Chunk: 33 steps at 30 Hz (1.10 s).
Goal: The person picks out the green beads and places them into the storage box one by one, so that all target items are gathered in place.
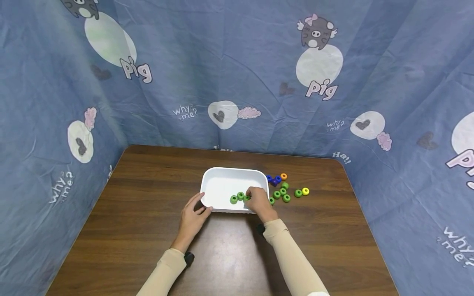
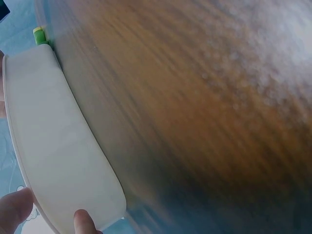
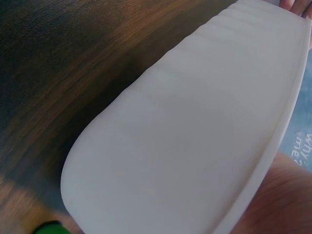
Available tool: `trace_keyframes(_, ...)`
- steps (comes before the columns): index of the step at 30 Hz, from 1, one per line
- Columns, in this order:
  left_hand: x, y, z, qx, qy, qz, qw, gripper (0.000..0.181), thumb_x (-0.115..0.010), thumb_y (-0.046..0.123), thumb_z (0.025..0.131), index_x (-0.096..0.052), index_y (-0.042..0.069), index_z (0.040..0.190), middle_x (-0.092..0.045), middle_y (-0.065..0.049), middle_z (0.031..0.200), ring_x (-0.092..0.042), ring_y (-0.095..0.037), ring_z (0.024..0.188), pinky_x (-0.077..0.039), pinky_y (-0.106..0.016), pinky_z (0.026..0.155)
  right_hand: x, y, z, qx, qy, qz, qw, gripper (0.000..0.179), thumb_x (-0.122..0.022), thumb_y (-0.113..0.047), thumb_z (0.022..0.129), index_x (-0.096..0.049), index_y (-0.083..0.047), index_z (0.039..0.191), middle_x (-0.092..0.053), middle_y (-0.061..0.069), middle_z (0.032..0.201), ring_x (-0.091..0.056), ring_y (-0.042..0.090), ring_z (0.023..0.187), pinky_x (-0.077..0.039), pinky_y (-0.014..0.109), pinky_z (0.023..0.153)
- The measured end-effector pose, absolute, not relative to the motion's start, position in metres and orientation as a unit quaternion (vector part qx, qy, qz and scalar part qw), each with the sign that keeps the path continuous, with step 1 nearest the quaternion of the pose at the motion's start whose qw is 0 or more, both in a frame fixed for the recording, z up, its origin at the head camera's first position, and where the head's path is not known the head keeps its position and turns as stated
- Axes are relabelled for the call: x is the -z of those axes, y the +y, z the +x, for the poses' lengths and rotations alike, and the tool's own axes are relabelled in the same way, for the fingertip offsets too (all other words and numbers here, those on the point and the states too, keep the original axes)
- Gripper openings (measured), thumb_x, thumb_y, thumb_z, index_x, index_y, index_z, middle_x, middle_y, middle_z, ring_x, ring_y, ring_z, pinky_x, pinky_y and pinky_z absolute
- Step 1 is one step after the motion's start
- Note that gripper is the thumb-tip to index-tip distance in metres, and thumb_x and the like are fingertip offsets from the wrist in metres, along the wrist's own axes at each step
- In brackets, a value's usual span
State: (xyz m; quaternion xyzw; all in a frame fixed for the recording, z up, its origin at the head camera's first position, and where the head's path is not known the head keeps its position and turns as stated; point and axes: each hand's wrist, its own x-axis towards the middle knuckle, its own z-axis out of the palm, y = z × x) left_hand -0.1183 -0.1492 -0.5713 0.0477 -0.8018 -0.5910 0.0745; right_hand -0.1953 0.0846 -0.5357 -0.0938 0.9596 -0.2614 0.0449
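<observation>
A white tray [image 1: 222, 185] lies on the table. My left hand [image 1: 191, 218] is at its front left corner, fingertips at the left rim and thumb at the front edge; two of its fingertips show against the tray's outer wall [image 2: 58, 131] in the left wrist view. Over the tray's right part, my right hand [image 1: 259, 202] pinches a green bead [image 1: 247, 198], partly hidden by the fingers. Beside that bead, two more green beads [image 1: 237, 197] sit in the tray. In the right wrist view the wall hides the fingertips.
Right of the tray lie several loose green beads [image 1: 283, 191], several blue ones [image 1: 278, 179], an orange bead [image 1: 283, 176] and a yellow bead [image 1: 305, 191]. A blue printed curtain [image 1: 177, 82] hangs behind the wooden table [image 1: 140, 197] and at both sides.
</observation>
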Motion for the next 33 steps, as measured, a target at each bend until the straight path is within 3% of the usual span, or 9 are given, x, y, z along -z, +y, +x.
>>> trace_keyframes(6,0.5695,-0.1488,-0.1179,0.593,-0.800,0.054,0.077,0.060,-0.077,0.006,0.087,-0.054,0.000,0.142,-0.047,-0.020,0.152,-0.049,-0.038,0.140,-0.059,-0.038,0.101,0.5345,0.0830,-0.1969,0.264,0.959,-0.089,0.051,0.022,-0.071,0.007,0.071,-0.072,0.000,0.091,-0.073,0.013,0.090,-0.063,0.024,0.081,-0.062,0.038,0.076)
trace_keyframes(15,0.5710,-0.1487,-0.1176,0.599,-0.795,0.055,0.080,0.060,-0.077,0.006,0.087,-0.054,0.000,0.142,-0.046,-0.020,0.152,-0.048,-0.038,0.140,-0.058,-0.038,0.102,0.5349,0.0806,-0.1993,0.266,0.958,-0.091,0.052,0.024,-0.081,0.006,0.064,-0.069,-0.001,0.083,-0.071,0.012,0.082,-0.059,0.022,0.073,-0.056,0.032,0.064)
trace_keyframes(28,0.5704,-0.1481,-0.1168,0.597,-0.797,0.048,0.083,0.059,-0.076,0.006,0.088,-0.054,0.000,0.142,-0.046,-0.021,0.152,-0.047,-0.039,0.141,-0.059,-0.039,0.101,0.5383,0.0802,-0.2007,0.270,0.957,-0.090,0.053,0.025,-0.085,0.002,0.063,-0.067,-0.004,0.080,-0.068,0.008,0.078,-0.055,0.019,0.070,-0.051,0.028,0.061)
trace_keyframes(33,0.5711,-0.1473,-0.1168,0.590,-0.801,0.052,0.086,0.059,-0.077,0.007,0.087,-0.055,0.000,0.141,-0.046,-0.022,0.152,-0.049,-0.039,0.139,-0.059,-0.037,0.100,0.5360,0.0809,-0.1990,0.279,0.956,-0.079,0.055,0.030,-0.085,0.000,0.065,-0.069,-0.001,0.091,-0.070,0.011,0.084,-0.062,0.024,0.076,-0.057,0.034,0.068)
